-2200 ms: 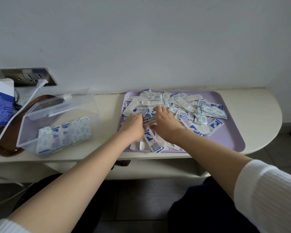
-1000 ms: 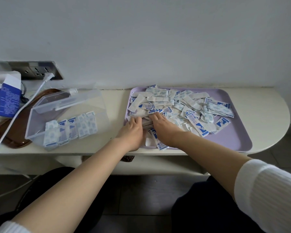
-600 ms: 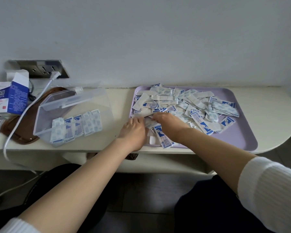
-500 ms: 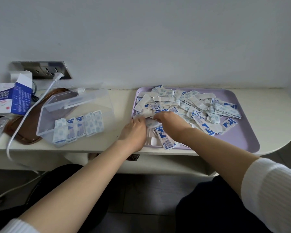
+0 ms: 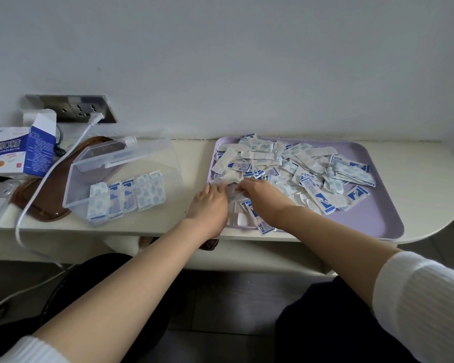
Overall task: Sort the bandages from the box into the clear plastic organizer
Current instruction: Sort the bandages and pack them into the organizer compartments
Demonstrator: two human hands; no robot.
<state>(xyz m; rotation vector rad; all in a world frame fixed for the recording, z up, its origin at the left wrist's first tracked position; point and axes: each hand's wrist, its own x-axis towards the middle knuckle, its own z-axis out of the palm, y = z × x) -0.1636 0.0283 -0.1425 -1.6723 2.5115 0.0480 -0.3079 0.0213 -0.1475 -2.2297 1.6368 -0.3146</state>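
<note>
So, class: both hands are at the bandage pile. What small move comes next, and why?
Probably pinch a few bandages and lift them clear. The left hand and right hand meet at the pile's near-left edge, grip unclear, and the clear organizer beside the tray stands open.

1 left hand (image 5: 209, 205), 1 right hand (image 5: 262, 195), 1 lilac tray (image 5: 364, 217), 1 clear organizer (image 5: 80, 184), 1 box (image 5: 24, 153), bandages (image 5: 309, 163) uncounted.

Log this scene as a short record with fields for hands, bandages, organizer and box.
source: lilac plastic tray, blue-and-white wrapped bandages heaped loose
left hand: on the pile's near-left part; grip unclear
right hand: beside it, same pile; grip unclear
target: clear plastic organizer, lid open, one row of bandages inside
packaging: blue-and-white cardboard box, far left, flap open
</note>
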